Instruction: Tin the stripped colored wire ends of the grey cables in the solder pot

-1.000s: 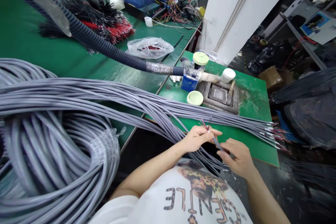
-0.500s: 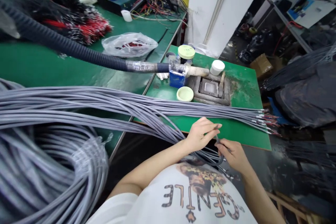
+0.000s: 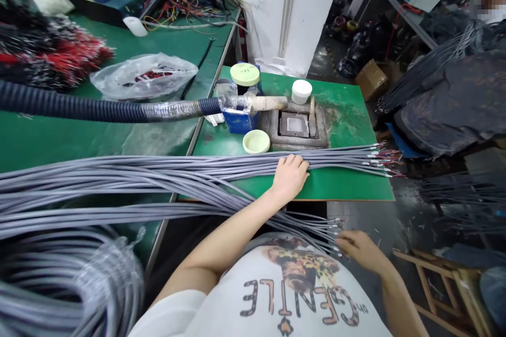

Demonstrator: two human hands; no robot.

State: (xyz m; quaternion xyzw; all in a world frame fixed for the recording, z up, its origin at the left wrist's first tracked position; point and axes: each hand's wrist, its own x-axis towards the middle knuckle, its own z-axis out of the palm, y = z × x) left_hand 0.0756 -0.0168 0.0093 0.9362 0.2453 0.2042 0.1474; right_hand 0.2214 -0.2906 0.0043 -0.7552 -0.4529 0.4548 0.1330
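Grey multicore cables [image 3: 197, 174] lie in one long bundle across the green table [image 3: 348, 187], beside one coil [image 3: 67, 284]. From your head view, your left hand [image 3: 290, 176] has released its pinch and rests flat on the bundle; your right hand [image 3: 356, 248] sits at the loose cable ends [image 3: 320, 226], its grip unclear.

The grey cables [image 3: 118, 181] across the lower left of the frame have smooth, matt plastic sheaths. Left of centre, the black ribbed plastic hose [image 3: 79, 108] meets shiny silver tape [image 3: 174, 110], the bag [image 3: 144, 76] is thin glossy plastic, and the stand [image 3: 425, 264] at lower right is bare wood.
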